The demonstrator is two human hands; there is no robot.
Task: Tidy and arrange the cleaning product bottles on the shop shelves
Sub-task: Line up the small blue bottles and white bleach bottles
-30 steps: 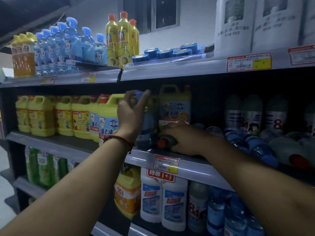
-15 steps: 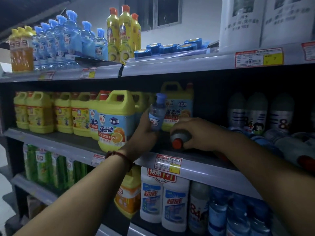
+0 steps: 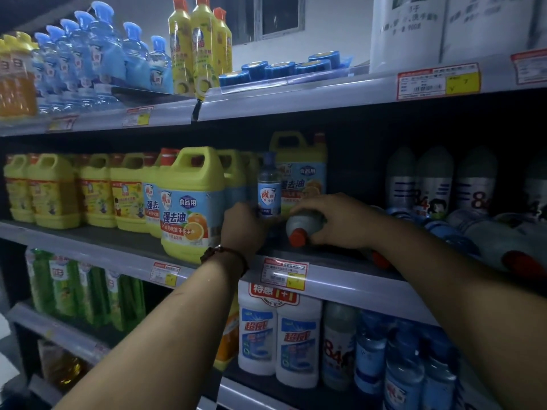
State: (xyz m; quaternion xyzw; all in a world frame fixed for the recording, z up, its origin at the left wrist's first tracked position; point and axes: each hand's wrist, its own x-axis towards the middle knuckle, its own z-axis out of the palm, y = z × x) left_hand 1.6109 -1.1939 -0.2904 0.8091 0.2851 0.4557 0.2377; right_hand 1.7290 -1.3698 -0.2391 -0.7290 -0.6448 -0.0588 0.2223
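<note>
Blue cap [image 3: 270, 160] up, red cap [image 3: 297, 237] out on the middle shelf [image 3: 340, 281]

Clear plastic shows the small bottle [image 3: 268, 189] standing upright, long axis vertical, blue cap on top and label facing out. The left hand [image 3: 245, 223] grips its lower part, fingers curled round it. It stands between the big yellow jug [image 3: 192, 202] at the shelf front and a second yellow jug [image 3: 302, 170] further back.

Just to the right, the right hand [image 3: 340, 220] lies over a grey bottle [image 3: 307, 224] that is on its side, fingers curled round its body. Its long axis runs from the back of the shelf to the front, and the red cap points out toward the front edge.

Left of the hands the same shelf carries a row of yellow jugs [image 3: 53, 190]. At its right end grey-and-white bottles [image 3: 426, 184] stand at the back, with lying bottles [image 3: 497, 247] in front of them. The top shelf [image 3: 296, 93] holds blue spray bottles [image 3: 100, 54], tall yellow bottles [image 3: 201, 45] and flat blue tubs [image 3: 284, 68]. The shelf below [image 3: 59, 329] holds white bottles [image 3: 278, 335] and green packs [image 3: 88, 291].

The left hand hides the small bottle's base, so I cannot tell whether it rests on the shelf. The right end of the middle shelf is dark and blurred, and the right forearm covers part of the lying bottles.
</note>
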